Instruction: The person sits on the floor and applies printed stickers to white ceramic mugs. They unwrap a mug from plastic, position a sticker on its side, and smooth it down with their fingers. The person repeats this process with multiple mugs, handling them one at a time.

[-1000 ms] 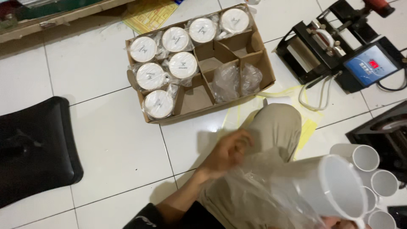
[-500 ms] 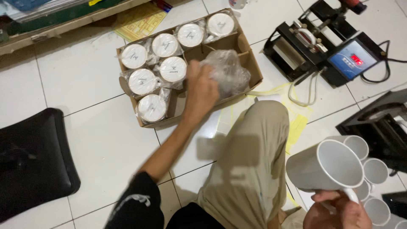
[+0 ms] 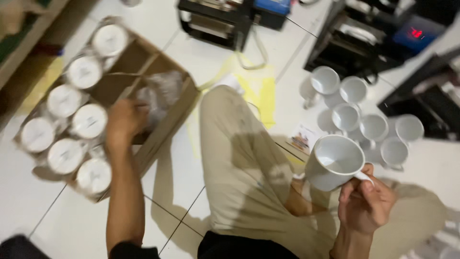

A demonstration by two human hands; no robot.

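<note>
My right hand (image 3: pixel 365 205) grips the handle of a white mug (image 3: pixel 334 162), holding it up over my right knee with its mouth facing me. My left hand (image 3: pixel 124 122) reaches into a divided cardboard box (image 3: pixel 168 125) on the floor, fingers against a crumpled clear plastic bag (image 3: pixel 160 93) lying in one compartment. Whether the fingers close on the bag is blurred. Several wrapped white mugs (image 3: pixel 89 121) fill the box's left compartments.
A group of several bare white mugs (image 3: pixel 360 105) stands on the white tile floor at the right. Black heat-press machines (image 3: pixel 378 41) with cables sit beyond them and at the top (image 3: pixel 218 21). A yellow sheet (image 3: pixel 256 91) lies by my knee. A small printed card (image 3: pixel 303 138) rests near the mugs.
The view has swung right and closer. My left hand carried the plastic bag from my lap into the box. The right hand keeps the bare mug raised.
</note>
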